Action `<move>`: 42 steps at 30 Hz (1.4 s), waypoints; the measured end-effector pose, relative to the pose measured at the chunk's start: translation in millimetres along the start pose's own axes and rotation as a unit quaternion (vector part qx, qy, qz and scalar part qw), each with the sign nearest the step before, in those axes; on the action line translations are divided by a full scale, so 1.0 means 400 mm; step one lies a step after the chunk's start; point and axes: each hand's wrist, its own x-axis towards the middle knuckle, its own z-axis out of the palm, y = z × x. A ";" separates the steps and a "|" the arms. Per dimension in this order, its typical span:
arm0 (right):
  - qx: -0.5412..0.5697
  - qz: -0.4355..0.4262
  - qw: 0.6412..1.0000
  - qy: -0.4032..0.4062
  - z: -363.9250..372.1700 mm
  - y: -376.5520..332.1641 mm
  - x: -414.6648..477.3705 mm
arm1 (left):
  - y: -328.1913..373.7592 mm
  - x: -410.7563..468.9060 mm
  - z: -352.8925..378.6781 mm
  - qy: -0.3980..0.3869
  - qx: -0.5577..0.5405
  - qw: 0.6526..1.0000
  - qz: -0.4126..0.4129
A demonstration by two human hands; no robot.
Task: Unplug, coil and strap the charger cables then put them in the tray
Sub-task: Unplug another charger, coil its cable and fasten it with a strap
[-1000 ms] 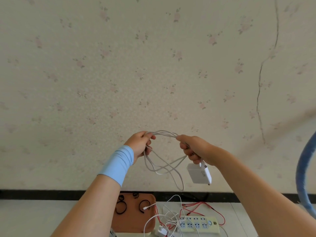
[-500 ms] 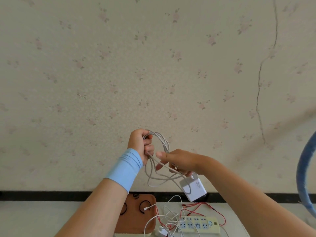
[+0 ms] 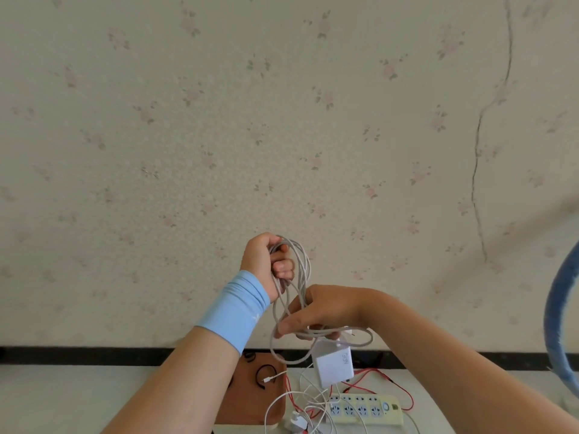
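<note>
My left hand (image 3: 266, 264), with a light blue wristband, grips the top of a looped grey-white charger cable (image 3: 300, 270) held up in front of the wall. My right hand (image 3: 322, 308) pinches the lower strands of the same cable, and its white charger block (image 3: 333, 364) hangs just below that hand. Down on the white table lies a brown tray (image 3: 250, 402) with black strap rings (image 3: 266, 374) in it. Beside the tray sits a pale yellow power strip (image 3: 366, 408) among tangled white and red cables.
A small white plug (image 3: 296, 424) lies near the bottom edge by the tray. A blue curved tube (image 3: 560, 314) arcs in at the right edge. The papered wall has a long crack (image 3: 479, 145), with a black skirting strip along its foot.
My right hand has swung from beside the left hand down and under it, laying another loop of cable. The charger block dropped lower with it, and my left hand rose slightly.
</note>
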 end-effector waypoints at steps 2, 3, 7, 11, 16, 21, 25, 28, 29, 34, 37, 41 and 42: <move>0.032 -0.012 0.999 -0.017 -0.005 0.000 -0.004 | 0.006 0.006 0.000 -0.014 0.007 1.000 -0.002; 0.046 -0.017 0.999 -0.013 -0.011 0.000 -0.007 | 0.012 0.007 0.001 -0.023 0.008 1.000 -0.001; 0.067 -0.014 0.996 0.055 -0.039 0.012 -0.014 | 0.027 0.007 -0.002 -0.039 0.023 0.999 0.002; 0.083 0.003 0.988 0.134 -0.053 0.030 -0.009 | -0.003 0.019 -0.006 -0.005 0.101 0.995 -0.021; 0.050 0.019 0.984 0.171 -0.042 0.036 -0.002 | -0.006 0.029 0.000 0.045 0.017 0.998 -0.031; 0.185 0.031 0.959 0.213 -0.083 0.060 -0.007 | 0.050 0.023 -0.038 0.002 0.103 0.995 0.018; 0.170 0.044 0.969 0.174 -0.087 0.055 -0.018 | 0.062 -0.003 -0.034 -0.096 0.096 0.991 -0.003; 0.169 0.018 0.981 0.098 -0.068 0.050 -0.007 | 0.041 -0.021 -0.014 -0.139 0.068 0.988 0.004; 0.179 0.007 0.981 0.074 -0.060 0.052 0.001 | 0.032 -0.027 -0.005 -0.146 0.050 0.988 0.011; 0.151 -0.013 0.988 -0.013 -0.003 0.028 0.014 | -0.007 -0.022 0.018 -0.131 -0.050 0.989 0.039; 0.163 -0.001 0.986 -0.018 0.004 0.016 0.013 | 0.005 -0.020 0.013 -0.129 -0.057 0.989 0.041; 0.136 -0.010 0.990 -0.046 -0.039 0.040 0.012 | 0.040 -0.017 -0.003 -0.073 -0.001 0.994 0.081; 0.135 -0.006 0.990 -0.037 -0.050 0.047 0.009 | 0.048 -0.015 -0.008 -0.067 0.008 0.994 0.085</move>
